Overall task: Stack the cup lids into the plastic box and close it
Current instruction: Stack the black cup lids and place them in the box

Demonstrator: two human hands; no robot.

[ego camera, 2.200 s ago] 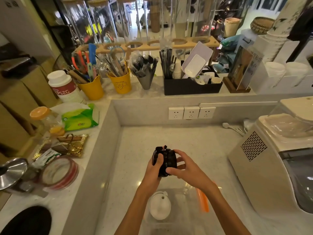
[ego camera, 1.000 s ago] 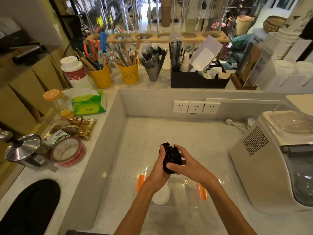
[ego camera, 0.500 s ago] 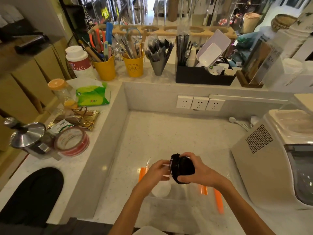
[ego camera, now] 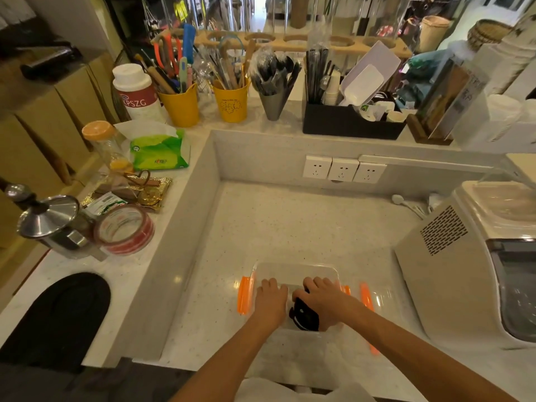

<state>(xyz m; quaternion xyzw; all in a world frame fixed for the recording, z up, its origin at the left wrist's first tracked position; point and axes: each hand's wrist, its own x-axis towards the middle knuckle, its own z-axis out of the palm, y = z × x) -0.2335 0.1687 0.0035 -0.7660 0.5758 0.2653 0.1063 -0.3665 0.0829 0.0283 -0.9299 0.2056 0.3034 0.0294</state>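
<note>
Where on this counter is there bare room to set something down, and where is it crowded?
Free: the lower counter between the wall sockets, the clear plastic box and the white machine. Crowded: the raised left ledge with tape roll and tissue pack, and the back shelf of yellow utensil cups.

both hands w/ black lid stack [ego camera: 304, 316] dropped from mid-air down into clear box [ego camera: 293, 269].

- Tape roll [ego camera: 124, 230] – far left of the grip, on raised ledge
- 3 wall sockets [ego camera: 344, 169] – beyond it
- White machine [ego camera: 452, 271] – right
- 2 yellow pots [ego camera: 232, 101] w/ utensils – far back-left
</note>
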